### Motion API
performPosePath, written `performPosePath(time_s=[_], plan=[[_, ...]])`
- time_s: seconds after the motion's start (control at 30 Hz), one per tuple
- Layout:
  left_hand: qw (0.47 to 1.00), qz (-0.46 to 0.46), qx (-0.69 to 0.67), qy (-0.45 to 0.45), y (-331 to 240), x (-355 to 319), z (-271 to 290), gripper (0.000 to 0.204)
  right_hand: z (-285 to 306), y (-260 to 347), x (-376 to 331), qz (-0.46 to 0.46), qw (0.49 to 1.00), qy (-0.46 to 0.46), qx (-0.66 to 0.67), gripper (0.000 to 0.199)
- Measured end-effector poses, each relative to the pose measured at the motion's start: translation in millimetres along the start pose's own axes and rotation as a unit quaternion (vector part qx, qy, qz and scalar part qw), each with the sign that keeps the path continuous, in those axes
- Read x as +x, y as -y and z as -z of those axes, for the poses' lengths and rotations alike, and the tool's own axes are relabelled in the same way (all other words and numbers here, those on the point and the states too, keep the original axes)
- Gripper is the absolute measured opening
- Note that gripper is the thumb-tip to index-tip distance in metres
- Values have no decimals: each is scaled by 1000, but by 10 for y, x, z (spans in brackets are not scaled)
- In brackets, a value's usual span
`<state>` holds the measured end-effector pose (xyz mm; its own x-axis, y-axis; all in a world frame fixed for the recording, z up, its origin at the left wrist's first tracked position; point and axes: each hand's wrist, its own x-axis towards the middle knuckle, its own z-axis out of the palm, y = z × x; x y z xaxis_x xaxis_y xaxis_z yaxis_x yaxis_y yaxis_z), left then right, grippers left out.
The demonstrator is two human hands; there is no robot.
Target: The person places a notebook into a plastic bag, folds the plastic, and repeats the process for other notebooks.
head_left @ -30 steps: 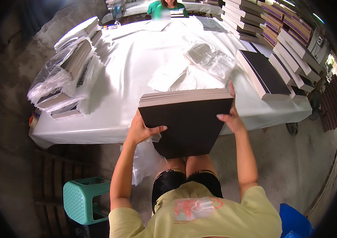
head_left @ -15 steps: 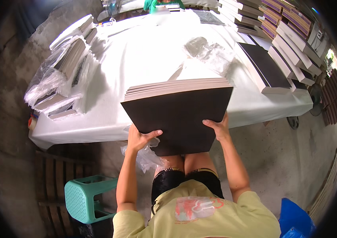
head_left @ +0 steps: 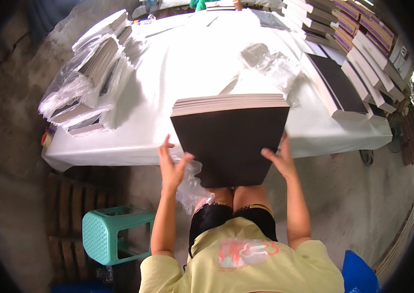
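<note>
Left hand [head_left: 171,166] and right hand [head_left: 280,158] grip a stack of dark boards [head_left: 229,139].

Pale yellow short-sleeved shirt with a faded pink and orange print, black shorts, bare forearms

We see a big white table [head_left: 177,63]. On its left side lie piles of flat things in clear plastic bags [head_left: 87,80]. On its right side sit rows of stacked boxes [head_left: 363,63]. A crumpled clear bag [head_left: 270,63] lies on the table. A green plastic stool [head_left: 114,234] stands on the floor.
</note>
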<state>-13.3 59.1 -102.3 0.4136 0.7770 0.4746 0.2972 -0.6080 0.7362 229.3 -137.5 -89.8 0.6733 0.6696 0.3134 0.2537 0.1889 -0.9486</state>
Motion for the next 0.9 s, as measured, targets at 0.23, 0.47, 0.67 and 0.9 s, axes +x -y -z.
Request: performPosePath(time_s=[0.23, 0.47, 0.67, 0.9], plan=[[900, 114, -418, -47, -951, -203, 408, 59, -615, 777, -378, 44, 992, -2, 116, 55], [895, 131, -408, 120, -1330, -394, 144, 42, -1003, 854, -464, -121, 933, 57, 333, 21], [844, 211, -485, 91, -1193, -442, 6, 14, -668, 781, -346, -85, 982, -16, 171, 7], [946, 115, -242, -181, -728, -183, 326, 13, 14, 695, -209, -76, 976, -131, 159, 25]])
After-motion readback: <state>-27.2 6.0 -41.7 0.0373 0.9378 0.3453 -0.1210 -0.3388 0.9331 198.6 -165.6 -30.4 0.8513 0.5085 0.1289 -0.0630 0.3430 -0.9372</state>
